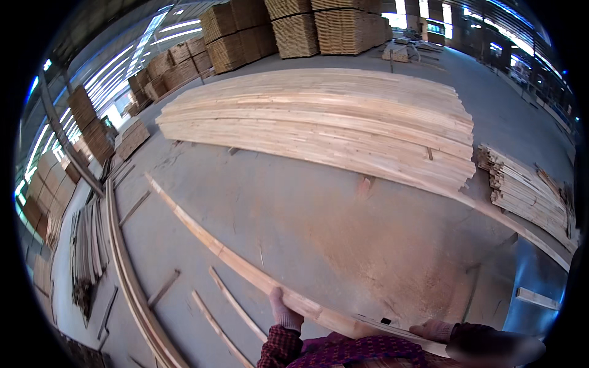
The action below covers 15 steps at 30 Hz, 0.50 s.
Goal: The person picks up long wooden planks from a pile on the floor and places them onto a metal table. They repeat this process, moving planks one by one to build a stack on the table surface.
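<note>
A long pale wooden plank (208,240) runs from the floor at the upper left down to my body at the bottom. My left hand (283,308), in a pinkish glove, is closed on the plank's near edge. My right hand (433,330), also gloved, rests on the plank's near end further right; its grip is not clear. A plaid red sleeve shows below the left hand.
A wide low stack of long planks (325,122) lies ahead on the concrete floor. A smaller pile of short boards (527,193) sits at the right. Thin slats (230,303) and plank bundles (89,245) lie at the left. Tall timber stacks (294,30) stand behind.
</note>
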Available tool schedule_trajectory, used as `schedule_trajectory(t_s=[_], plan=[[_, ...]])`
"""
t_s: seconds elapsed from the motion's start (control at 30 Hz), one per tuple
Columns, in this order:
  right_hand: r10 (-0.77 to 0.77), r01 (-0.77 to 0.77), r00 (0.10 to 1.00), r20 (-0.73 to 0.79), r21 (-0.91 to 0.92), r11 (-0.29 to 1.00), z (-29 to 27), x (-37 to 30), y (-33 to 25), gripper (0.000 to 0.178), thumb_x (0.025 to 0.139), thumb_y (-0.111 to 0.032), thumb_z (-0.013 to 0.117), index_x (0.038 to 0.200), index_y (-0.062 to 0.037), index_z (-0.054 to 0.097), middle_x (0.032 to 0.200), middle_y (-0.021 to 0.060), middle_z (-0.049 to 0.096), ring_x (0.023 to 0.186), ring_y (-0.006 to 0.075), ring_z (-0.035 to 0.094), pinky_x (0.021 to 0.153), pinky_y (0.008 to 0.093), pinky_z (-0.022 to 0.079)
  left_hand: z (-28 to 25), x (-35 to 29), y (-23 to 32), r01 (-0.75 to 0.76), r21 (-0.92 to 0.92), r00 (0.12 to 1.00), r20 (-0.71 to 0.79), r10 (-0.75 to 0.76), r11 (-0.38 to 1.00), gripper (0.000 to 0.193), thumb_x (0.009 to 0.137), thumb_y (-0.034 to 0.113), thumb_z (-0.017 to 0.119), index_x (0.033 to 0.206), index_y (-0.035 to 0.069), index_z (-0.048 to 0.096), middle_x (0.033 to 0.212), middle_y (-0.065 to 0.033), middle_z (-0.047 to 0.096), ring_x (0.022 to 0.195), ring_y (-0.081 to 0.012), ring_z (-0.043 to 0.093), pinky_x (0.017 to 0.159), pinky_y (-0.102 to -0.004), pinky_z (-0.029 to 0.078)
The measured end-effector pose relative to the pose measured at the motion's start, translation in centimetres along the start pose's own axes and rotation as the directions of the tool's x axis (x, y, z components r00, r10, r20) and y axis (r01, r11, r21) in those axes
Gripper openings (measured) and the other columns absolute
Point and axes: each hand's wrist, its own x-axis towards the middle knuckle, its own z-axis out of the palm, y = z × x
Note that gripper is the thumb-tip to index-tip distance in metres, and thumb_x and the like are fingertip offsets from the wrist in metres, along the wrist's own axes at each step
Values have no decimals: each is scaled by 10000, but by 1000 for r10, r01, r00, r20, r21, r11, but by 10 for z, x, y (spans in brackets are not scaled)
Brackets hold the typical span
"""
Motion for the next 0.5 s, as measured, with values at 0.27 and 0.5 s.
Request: schedule_trajectory(t_s=[0.27, 0.5], plan=[[-30, 31, 999, -28, 10, 999, -93, 90, -261, 821, 935, -759, 507, 1284, -53, 740, 1286, 230, 716, 1253, 355, 652, 1091, 423, 476, 46, 221, 173, -18, 24, 1000, 1, 18, 1000, 971, 798, 672, 690, 1490, 46, 423, 1327, -183, 553, 1254, -393, 539, 1077, -560, 465], [-128, 124, 991, -29, -107, 986, -162, 152, -504, 795, 973, -735, 443, 1370, -93, 691, 1355, 221, 681, 1286, 383, 625, 1102, 460, 465, 46, 437, 340, -60, 52, 998, 20, 59, 997, 965, 798, 751, 672, 1463, 80, 475, 1374, -162, 566, 1240, -367, 553, 1078, -542, 469]])
